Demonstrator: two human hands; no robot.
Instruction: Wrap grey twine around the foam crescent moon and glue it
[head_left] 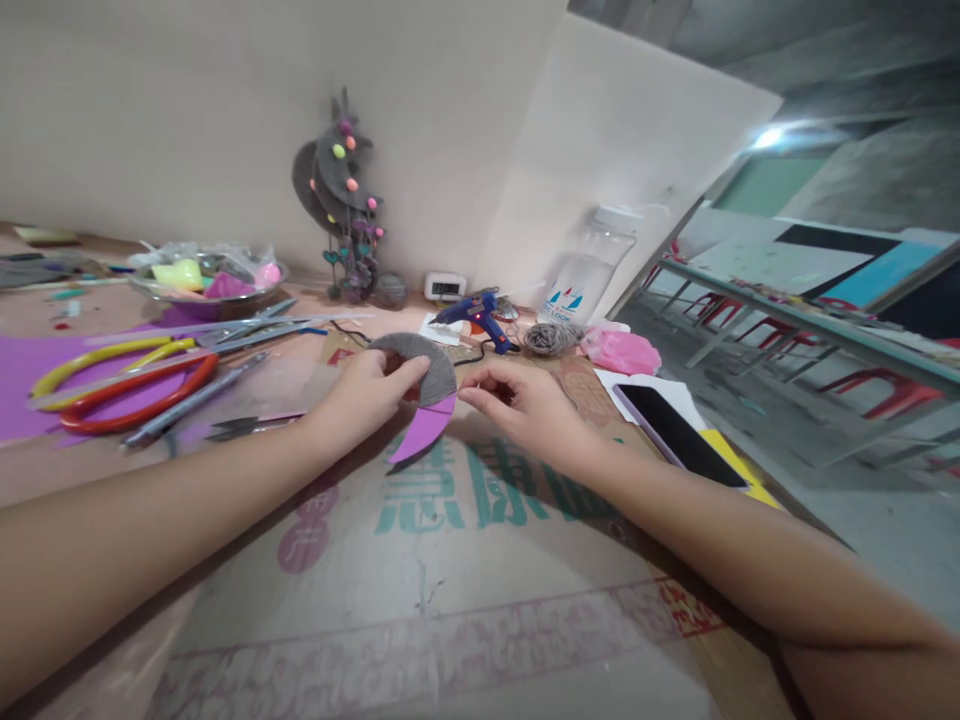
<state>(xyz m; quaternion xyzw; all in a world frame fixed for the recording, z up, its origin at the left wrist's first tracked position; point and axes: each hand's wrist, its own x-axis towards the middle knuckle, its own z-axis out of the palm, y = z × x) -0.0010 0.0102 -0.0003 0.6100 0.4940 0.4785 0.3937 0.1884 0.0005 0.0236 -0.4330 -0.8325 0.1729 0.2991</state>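
My left hand (pixel 367 395) is closed around a crescent-shaped craft piece (pixel 427 385), part wrapped in grey yarn and part bare purple foam at its lower tip. My right hand (pixel 517 400) is pinched at the piece's right edge, fingers pressed together where the grey yarn ends. A thin strand seems to run between the fingers, too fine to be sure. The piece is held just above a cardboard sheet (pixel 450 560) printed with green characters.
A blue glue gun (pixel 480 318), a ball of grey yarn (pixel 551 338), pink material (pixel 622 352) and a phone (pixel 675 432) lie to the right. Red and yellow-handled scissors (pixel 127 385), purple foam (pixel 30 380), a bowl of bits (pixel 206 280) sit left. A finished hanging ornament (pixel 341 200) leans on the wall.
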